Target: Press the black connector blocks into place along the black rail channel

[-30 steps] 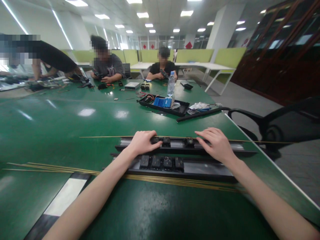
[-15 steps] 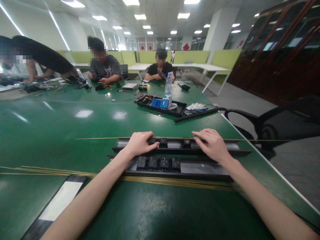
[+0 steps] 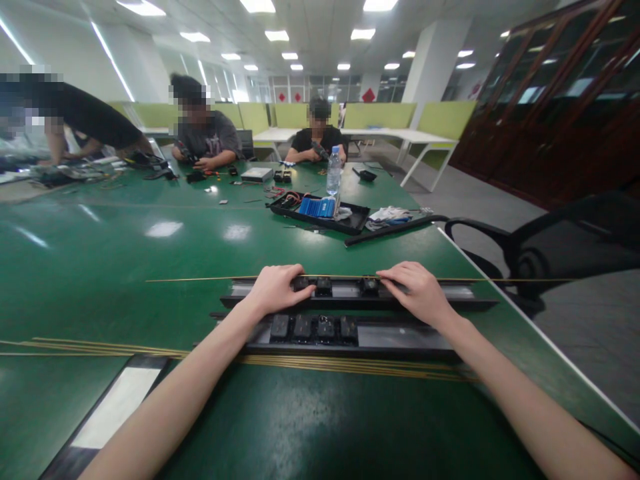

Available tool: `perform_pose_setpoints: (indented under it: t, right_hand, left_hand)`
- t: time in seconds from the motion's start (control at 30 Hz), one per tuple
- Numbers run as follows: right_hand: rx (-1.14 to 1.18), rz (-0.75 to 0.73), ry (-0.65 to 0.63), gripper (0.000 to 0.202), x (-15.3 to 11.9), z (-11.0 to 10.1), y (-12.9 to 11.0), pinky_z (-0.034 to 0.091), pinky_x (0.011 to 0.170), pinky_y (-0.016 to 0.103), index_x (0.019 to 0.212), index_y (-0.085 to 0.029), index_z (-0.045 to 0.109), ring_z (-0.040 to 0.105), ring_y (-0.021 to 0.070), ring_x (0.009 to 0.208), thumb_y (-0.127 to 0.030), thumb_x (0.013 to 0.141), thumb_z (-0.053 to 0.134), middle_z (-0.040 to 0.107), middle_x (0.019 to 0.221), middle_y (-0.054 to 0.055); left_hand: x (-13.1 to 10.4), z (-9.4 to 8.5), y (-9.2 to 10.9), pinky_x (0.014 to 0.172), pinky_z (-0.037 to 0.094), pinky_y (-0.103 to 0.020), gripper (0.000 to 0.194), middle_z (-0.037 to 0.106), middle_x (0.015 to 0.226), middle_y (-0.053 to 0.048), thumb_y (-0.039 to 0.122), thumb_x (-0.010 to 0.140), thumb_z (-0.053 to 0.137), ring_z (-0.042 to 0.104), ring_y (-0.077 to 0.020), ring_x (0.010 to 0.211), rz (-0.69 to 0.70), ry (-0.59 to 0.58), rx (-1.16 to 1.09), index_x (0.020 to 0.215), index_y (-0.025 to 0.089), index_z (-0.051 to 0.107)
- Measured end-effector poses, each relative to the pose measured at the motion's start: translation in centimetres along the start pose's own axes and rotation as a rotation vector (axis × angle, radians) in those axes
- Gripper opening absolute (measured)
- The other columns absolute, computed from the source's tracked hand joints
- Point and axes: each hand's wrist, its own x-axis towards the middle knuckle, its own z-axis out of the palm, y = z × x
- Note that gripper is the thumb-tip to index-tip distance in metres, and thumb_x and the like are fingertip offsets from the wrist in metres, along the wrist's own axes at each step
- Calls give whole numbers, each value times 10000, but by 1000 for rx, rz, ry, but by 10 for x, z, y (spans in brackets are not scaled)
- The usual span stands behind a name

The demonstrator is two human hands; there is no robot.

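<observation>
A long black channel (image 3: 340, 303) with a silvery inside lies across the table, holding black blocks, one (image 3: 324, 287) near the middle and one (image 3: 369, 285) farther right. Along its far edge runs a thin brass-coloured rod (image 3: 200, 279). My left hand (image 3: 277, 288) is closed around a partly hidden black block (image 3: 301, 283) at the channel, index finger by the rod. My right hand (image 3: 417, 292) pinches the rod beside the right block; its fingertips are small in view. Nearer me, a second channel (image 3: 400, 335) carries several black blocks (image 3: 314, 327) in a row.
Several brass-coloured rods (image 3: 330, 362) lie in front, beside a dark panel with a white face (image 3: 117, 407). Beyond are a black tray (image 3: 357, 223), a bottle (image 3: 333, 175), gloves (image 3: 390, 217) and a black bar (image 3: 395, 230). Other people work across the green table (image 3: 120, 253); a chair (image 3: 545, 233) stands right.
My right hand has shifted slightly left, and its fingers have closed together beside the right block. My left hand stays in place on the channel. The whole view has shifted a little.
</observation>
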Motion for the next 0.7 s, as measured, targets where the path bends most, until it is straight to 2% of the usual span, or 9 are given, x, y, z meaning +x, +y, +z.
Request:
perform_pose_setpoints:
  t: [0.23,0.7]
  right_hand:
    - [22,0,-8,195,2,0,0,470,807,392,1010,-229,714,645,218,850,-239,959,526,744,920,55]
    - [27,45,-58,274,1,-1,-1,476,790,398,1048,-238,715,621,233,859,-272,981,452,725,918,75]
  left_hand:
    - [0,0,0,621,397,-285,359,739,839,-32,572,875,525,699,-226,782,2,-1,-8,870,228,628]
    - [1,-2,1,625,407,-276,355,746,853,-40,570,868,532,698,-221,783,-12,-12,-3,873,231,639]
